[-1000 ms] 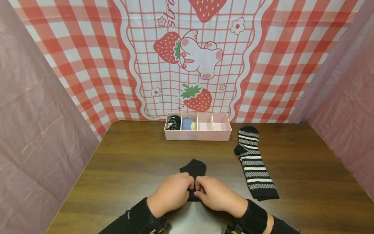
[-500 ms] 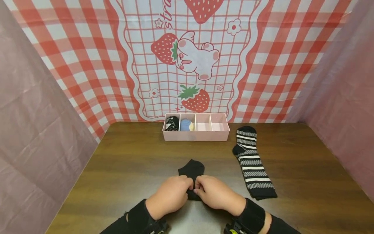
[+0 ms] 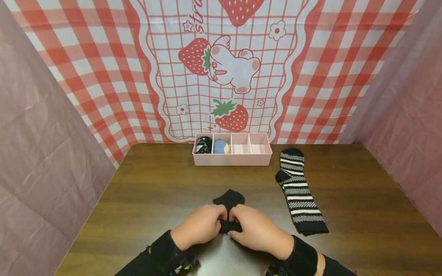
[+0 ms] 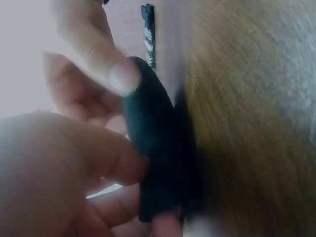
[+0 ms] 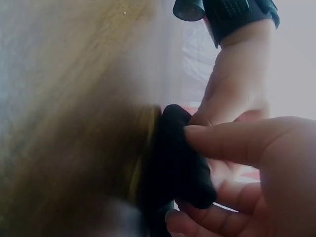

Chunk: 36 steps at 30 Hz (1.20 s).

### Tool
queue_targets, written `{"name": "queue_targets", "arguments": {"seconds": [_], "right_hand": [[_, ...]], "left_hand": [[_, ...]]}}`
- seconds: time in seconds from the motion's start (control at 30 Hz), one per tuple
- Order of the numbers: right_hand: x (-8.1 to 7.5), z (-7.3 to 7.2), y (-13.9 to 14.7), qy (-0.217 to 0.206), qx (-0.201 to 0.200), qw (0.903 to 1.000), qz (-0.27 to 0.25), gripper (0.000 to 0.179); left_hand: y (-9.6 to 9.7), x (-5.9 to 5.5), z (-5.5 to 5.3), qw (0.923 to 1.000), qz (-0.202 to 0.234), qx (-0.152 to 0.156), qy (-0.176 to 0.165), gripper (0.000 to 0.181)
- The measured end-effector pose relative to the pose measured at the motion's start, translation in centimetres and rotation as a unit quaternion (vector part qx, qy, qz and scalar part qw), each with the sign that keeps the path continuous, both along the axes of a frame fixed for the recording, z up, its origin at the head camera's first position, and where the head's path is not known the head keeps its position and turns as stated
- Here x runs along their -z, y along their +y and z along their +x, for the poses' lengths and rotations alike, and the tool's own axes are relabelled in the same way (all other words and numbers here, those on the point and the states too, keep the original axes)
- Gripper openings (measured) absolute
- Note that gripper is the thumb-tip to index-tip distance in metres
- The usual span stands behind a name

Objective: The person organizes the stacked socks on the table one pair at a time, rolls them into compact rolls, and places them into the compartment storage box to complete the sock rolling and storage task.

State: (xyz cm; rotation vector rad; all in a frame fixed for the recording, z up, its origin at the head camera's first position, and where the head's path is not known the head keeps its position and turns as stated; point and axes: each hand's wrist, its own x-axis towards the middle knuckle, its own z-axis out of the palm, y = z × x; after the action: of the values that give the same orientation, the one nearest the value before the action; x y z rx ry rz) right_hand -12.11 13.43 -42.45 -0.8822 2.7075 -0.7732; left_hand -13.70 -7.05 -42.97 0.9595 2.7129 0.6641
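Observation:
A plain black sock (image 3: 229,197) lies on the table in front of me, its near end folded or rolled up under my fingers. My left hand (image 3: 204,224) grips that near end from the left, and my right hand (image 3: 257,230) pinches it from the right. In the left wrist view the rolled part of the sock (image 4: 153,133) shows as a thick dark bundle, with thumbs pressed on it. The right wrist view shows the same sock (image 5: 173,158) between the right thumb and curled fingers. The sock's underside is hidden.
A pink divided box (image 3: 232,160) stands at the back; a patterned black roll (image 3: 204,145) and a blue roll (image 3: 220,147) sit in its two left compartments. A striped black-and-white sock (image 3: 299,191) lies flat at right. A checked cloth (image 3: 324,84) hangs behind the table.
The sock's near end has been folded a little farther away from me, so less of it shows below my hands. Both hands keep hold of it.

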Motion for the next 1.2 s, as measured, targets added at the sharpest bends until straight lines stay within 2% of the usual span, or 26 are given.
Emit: {"name": "queue_targets", "arguments": {"seconds": [0.1, 0.23, 0.3, 0.47, 0.57, 0.7, 0.87, 0.97, 1.07, 1.2], "right_hand": [[0.0, 0.1, -0.1, 0.021, -0.006, 0.9996, 0.015, 0.026], [0.2, 0.1, -0.1, 0.042, -0.014, 0.9988, 0.022, 0.02], [0.3, 0.1, -0.1, 0.042, -0.017, 0.9988, 0.02, 0.016], [0.4, -0.1, 0.0, 0.029, -0.019, 0.9992, 0.022, 0.011], [0.4, -0.2, 0.0, 0.024, -0.021, 0.9992, 0.023, 0.01], [0.5, -0.2, 0.1, 0.017, -0.024, 0.9995, 0.014, 0.006], [0.6, -0.3, 0.2, -0.001, -0.016, 0.9999, -0.005, 0.003], [0.6, -0.3, 0.1, -0.021, -0.005, 0.9997, -0.013, 0.004], [0.6, -0.3, 0.2, -0.042, 0.005, 0.9987, -0.027, 0.009], [0.8, -0.4, 0.2, -0.051, 0.013, 0.9976, -0.045, 0.011]], "left_hand": [[0.0, 0.2, -0.2, 0.9998, 0.008, -0.005, -0.019, 0.021], [0.1, 0.3, -0.2, 0.9991, 0.015, -0.01, -0.039, 0.021], [0.2, 0.4, -0.1, 0.9993, 0.016, -0.012, -0.031, 0.021], [0.3, 0.3, 0.1, 0.9997, 0.004, -0.011, 0.023, 0.019], [0.3, 0.1, 0.4, 0.9991, -0.007, -0.01, 0.04, 0.018], [0.4, -0.4, 0.9, 0.9985, -0.031, -0.005, 0.044, 0.017], [0.5, -1.1, 1.5, 0.9949, -0.079, 0.026, 0.057, 0.014], [0.5, -1.4, 1.8, 0.9918, -0.101, 0.043, 0.065, 0.019], [0.5, -1.6, 2.0, 0.9907, -0.112, 0.045, 0.063, 0.025], [0.6, -1.7, 2.0, 0.9926, -0.108, 0.031, 0.045, 0.032]]}}
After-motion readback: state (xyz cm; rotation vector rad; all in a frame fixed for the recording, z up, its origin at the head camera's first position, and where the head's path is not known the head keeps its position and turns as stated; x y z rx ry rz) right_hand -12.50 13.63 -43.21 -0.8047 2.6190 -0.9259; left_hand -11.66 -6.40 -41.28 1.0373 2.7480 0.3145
